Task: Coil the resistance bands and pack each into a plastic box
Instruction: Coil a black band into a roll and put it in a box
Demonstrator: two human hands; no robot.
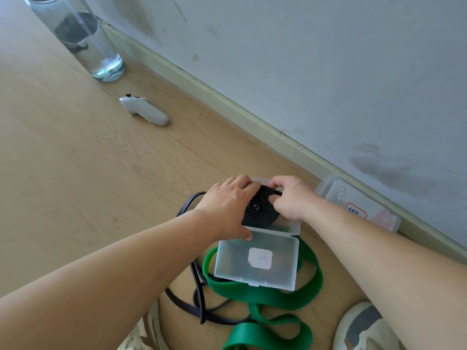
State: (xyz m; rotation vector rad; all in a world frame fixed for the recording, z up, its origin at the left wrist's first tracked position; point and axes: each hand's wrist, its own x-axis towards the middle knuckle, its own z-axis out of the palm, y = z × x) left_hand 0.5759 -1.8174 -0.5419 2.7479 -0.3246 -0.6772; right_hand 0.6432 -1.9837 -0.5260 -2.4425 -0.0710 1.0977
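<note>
Both hands meet over an open clear plastic box (294,229) on the wooden floor (75,173), a little right of the middle of the view, towards 5 o'clock. The black band (260,210) is wound into a flat spiral that sits in or just above the box's tray; which of the two cannot be told, as the hands cover its edges.

The left hand (227,205) lies over the spiral's 9 o'clock side, fingers curled round the far rim and the thumb down at the near edge by the hinge. The right hand (290,198) grips the 3 o'clock side, fingers bent over the far rim and the thumb pressing on top of the windings.

The box's lid (232,263) is swung open towards the person, at 6 o'clock from the spiral, and carries a white sticker in its middle. An unwound length of the black band leaves the spiral at 9 o'clock, runs down past the lid's left side and loops on the floor.

The green band (278,296) lies loose under and around the lid, spreading towards 6 o'clock. A second box (336,190), closed and bearing a red-bordered label, rests against the skirting at 3 o'clock from the hands.

At 11 o'clock in the view stands a clear water bottle (83,39), with a white handheld controller (144,109) near it on the floor. A shoe (364,327) shows at 5 o'clock.
</note>
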